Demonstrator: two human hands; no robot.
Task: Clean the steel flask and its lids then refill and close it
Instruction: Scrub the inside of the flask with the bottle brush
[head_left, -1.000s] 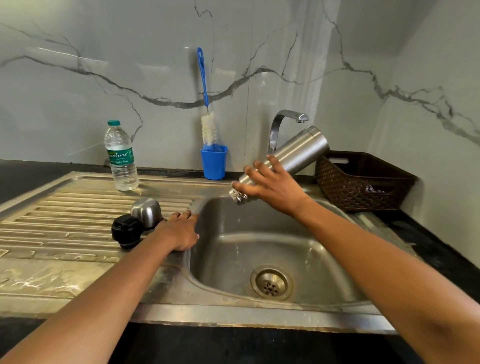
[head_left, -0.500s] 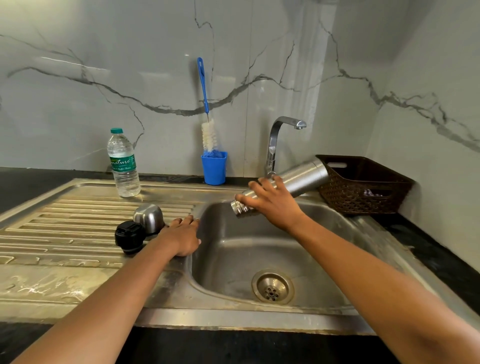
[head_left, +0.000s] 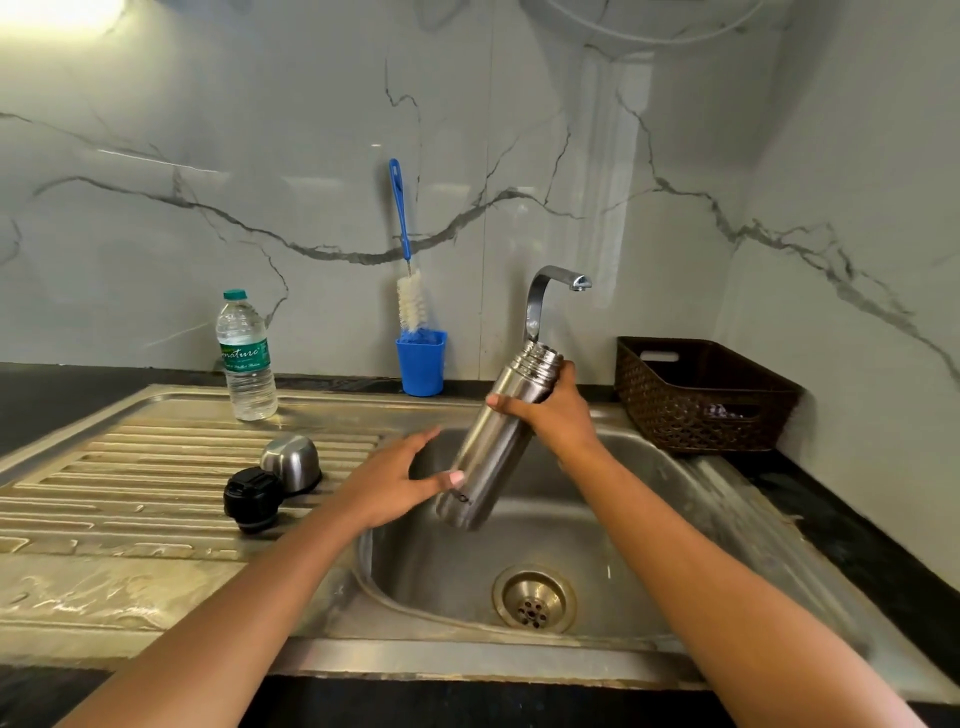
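Stainless steel sink (head_left: 467, 660): no water runs into it. Uncapped cylindrical steel flask (head_left: 493, 452): tilted, mouth up, above the sink. Right hand (head_left: 556, 410): fingers wrapped round the flask neck. Left hand (head_left: 395, 483): fingers spread, thumb against the flask's lower body. Domed steel lid (head_left: 291, 462) and black plastic stopper lid (head_left: 253, 499): just left of the sink bowl, unfitted. Judged outstanding: refilling, closing; whether cleaning is complete cannot be determined.

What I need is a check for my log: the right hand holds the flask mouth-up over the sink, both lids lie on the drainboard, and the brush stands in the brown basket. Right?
Not quite. The head view shows the brush standing in the blue cup, not the brown basket. The rest holds.
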